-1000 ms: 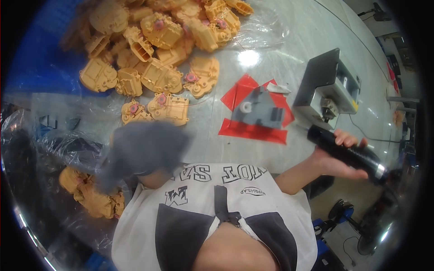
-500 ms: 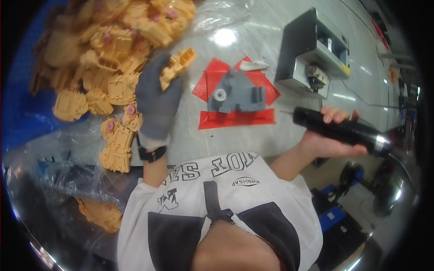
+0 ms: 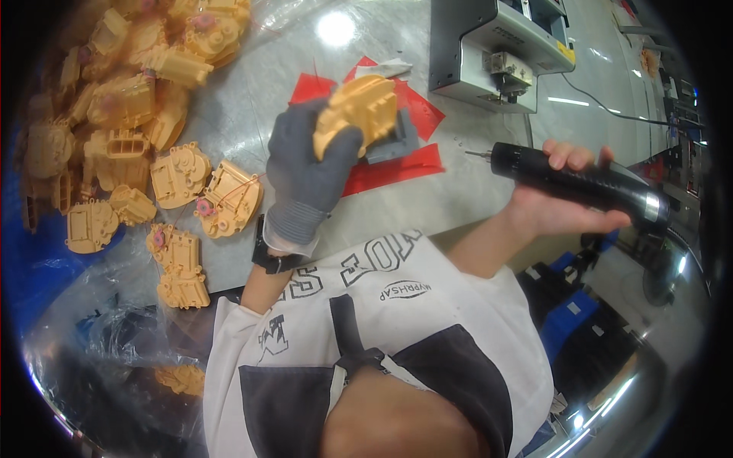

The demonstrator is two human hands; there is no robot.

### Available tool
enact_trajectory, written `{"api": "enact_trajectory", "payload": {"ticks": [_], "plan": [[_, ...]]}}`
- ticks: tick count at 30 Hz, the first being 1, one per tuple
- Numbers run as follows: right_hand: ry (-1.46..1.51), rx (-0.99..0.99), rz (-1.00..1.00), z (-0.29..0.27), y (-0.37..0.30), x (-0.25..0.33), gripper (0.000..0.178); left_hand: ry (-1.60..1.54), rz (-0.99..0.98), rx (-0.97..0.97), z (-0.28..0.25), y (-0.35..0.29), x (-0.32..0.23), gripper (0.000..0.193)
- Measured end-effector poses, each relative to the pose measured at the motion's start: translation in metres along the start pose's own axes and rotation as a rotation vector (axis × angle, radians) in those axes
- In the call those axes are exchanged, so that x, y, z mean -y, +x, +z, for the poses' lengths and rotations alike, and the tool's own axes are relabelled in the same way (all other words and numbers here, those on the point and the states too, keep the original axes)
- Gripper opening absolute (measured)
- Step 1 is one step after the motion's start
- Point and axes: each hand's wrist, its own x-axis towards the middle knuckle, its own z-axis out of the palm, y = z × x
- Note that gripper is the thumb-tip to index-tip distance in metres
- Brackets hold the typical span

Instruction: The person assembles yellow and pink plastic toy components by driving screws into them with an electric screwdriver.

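My gloved left hand (image 3: 309, 156) grips a yellow-orange plastic housing (image 3: 359, 114), thumb on its near side, over the grey fixture block (image 3: 401, 140). The housing hides most of that block; whether the two touch I cannot tell. Strips of red tape (image 3: 393, 169) surround the fixture on the table. Off to the right, my bare right hand (image 3: 561, 187) is wrapped round a black electric screwdriver (image 3: 565, 175). Its thin bit points left and stays apart from the housing.
A heap of similar yellow-orange housings (image 3: 122, 103) covers the table's left side, a few lying singly near its front edge. At the back right stands a grey metal machine (image 3: 489, 49) with a cable. Clear plastic wrap (image 3: 114, 320) hangs at lower left.
My left hand has moved right from beside the heap, bringing the plastic housing over the grey fixture. My right hand keeps its hold on the screwdriver. The whole view has shifted somewhat.
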Motion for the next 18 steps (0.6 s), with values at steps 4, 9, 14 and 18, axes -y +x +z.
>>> {"api": "enact_trajectory", "payload": {"ticks": [4,9,14,18], "plan": [[-0.046,-0.018,-0.013,-0.005,0.002,0.002,0.082,-0.082,-0.018,0.026,-0.012,0.003,0.004,0.028],[-0.088,-0.010,-0.029,-0.008,0.006,0.001,0.082,0.222,0.158,0.120,-0.016,0.012,-0.001,0.024],[-0.052,-0.044,-0.063,-0.004,0.005,-0.006,0.082,0.173,0.172,0.028,-0.007,0.025,0.006,0.021],[-0.153,0.091,-0.282,0.008,0.032,0.003,0.089,0.122,0.206,0.110,-0.004,0.030,0.017,0.025]]}}
